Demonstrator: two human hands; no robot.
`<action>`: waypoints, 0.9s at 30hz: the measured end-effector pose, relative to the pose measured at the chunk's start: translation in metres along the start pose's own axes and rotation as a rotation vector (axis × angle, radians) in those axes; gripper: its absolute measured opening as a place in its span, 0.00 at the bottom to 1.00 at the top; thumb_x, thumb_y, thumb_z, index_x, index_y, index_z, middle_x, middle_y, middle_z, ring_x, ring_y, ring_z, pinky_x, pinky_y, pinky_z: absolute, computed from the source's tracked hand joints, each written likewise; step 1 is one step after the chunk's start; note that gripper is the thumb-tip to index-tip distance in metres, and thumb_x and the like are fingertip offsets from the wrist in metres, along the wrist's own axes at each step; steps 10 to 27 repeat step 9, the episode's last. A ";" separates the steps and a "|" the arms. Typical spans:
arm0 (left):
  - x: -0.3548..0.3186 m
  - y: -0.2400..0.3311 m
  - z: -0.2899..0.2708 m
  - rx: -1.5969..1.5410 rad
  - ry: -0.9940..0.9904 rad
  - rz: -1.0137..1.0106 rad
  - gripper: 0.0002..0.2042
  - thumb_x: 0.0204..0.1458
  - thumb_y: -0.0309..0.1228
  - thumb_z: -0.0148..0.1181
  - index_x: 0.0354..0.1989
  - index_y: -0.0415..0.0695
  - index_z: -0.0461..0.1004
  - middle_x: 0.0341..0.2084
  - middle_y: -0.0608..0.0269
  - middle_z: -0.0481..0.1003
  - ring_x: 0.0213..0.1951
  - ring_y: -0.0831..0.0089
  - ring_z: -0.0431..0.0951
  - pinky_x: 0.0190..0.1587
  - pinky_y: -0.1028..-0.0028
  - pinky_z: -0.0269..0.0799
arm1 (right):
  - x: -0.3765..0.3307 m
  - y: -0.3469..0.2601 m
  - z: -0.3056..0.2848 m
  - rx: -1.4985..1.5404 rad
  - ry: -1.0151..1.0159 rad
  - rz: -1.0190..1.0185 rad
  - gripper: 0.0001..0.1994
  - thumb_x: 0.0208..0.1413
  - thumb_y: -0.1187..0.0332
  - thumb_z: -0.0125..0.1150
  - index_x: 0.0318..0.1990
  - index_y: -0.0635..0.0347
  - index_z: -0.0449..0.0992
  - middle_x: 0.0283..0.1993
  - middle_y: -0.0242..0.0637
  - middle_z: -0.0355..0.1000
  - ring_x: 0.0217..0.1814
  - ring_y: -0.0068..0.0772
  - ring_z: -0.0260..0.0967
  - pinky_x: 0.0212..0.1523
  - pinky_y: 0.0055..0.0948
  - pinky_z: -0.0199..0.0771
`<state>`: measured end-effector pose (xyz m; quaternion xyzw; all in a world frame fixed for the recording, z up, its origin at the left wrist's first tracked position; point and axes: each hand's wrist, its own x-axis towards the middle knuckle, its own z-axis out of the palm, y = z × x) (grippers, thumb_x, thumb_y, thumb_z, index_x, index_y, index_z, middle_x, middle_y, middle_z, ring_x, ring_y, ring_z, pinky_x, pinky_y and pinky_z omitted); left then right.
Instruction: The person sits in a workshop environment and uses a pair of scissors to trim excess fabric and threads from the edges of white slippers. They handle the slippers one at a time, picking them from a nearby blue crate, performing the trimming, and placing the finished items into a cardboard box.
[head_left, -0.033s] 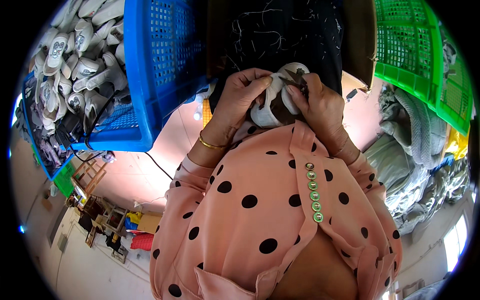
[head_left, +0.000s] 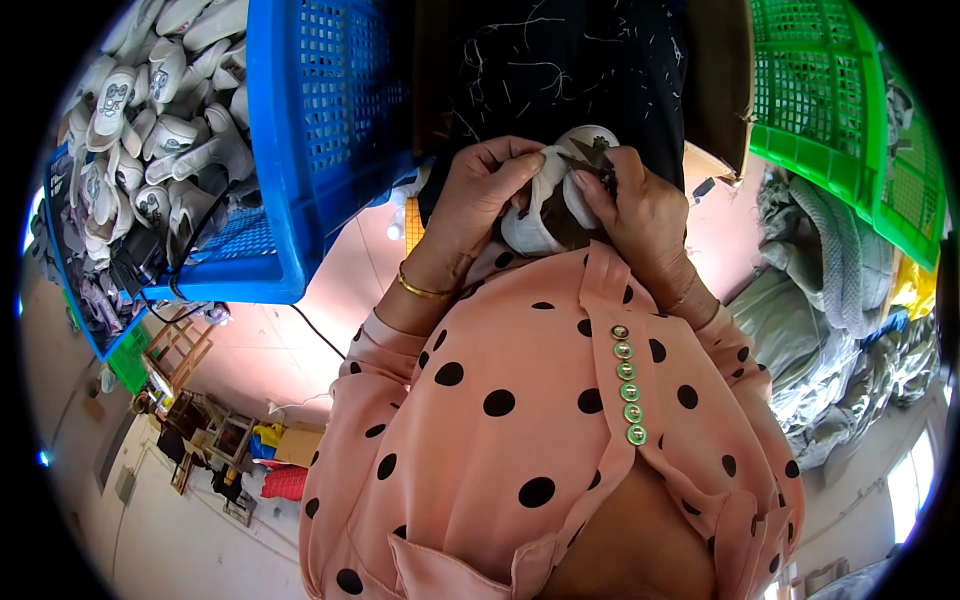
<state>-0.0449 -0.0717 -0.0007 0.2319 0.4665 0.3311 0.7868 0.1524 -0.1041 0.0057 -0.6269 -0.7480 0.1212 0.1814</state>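
A small white shoe upper [head_left: 528, 232] is held close against my body, above my lap. My left hand [head_left: 478, 195] pinches its edge between thumb and fingers. In my right hand [head_left: 645, 215] is a pair of dark-bladed thread snips [head_left: 585, 162], their pointed blades lying over the shoe upper beside my left fingertips. A printed motif shows on the far end of the upper. My right fingers hide the handle of the snips, and whether a thread lies between the blades is too small to tell.
On the left stands a blue plastic basket [head_left: 283, 200] beside heaped white shoe uppers [head_left: 165, 135]. A green crate [head_left: 800, 150] is at the far right, above grey cloth and filled plastic sacks [head_left: 800, 325]. Loose thread ends [head_left: 540, 65] lie over my dark-covered lap. A black cable [head_left: 318, 332] hangs near the blue basket.
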 end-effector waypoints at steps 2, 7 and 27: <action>0.000 -0.001 0.000 -0.001 0.002 -0.005 0.08 0.58 0.27 0.59 0.42 0.37 0.78 0.25 0.69 0.77 0.22 0.87 0.70 0.26 0.87 0.66 | -0.001 0.000 0.002 0.010 0.014 -0.003 0.19 0.56 0.50 0.63 0.36 0.58 0.69 0.19 0.35 0.70 0.17 0.35 0.71 0.16 0.30 0.69; -0.002 -0.001 -0.001 0.009 0.018 -0.032 0.09 0.57 0.27 0.60 0.42 0.36 0.78 0.25 0.68 0.77 0.22 0.87 0.71 0.26 0.87 0.65 | 0.000 -0.001 0.008 0.022 0.046 -0.004 0.19 0.56 0.51 0.63 0.36 0.58 0.69 0.20 0.34 0.70 0.18 0.34 0.72 0.17 0.29 0.70; -0.002 -0.002 -0.001 0.018 0.023 -0.038 0.09 0.57 0.27 0.60 0.42 0.36 0.78 0.25 0.68 0.77 0.22 0.86 0.71 0.26 0.87 0.65 | 0.000 -0.002 0.009 0.028 0.045 0.001 0.19 0.56 0.51 0.63 0.37 0.58 0.69 0.20 0.34 0.71 0.18 0.34 0.72 0.17 0.29 0.70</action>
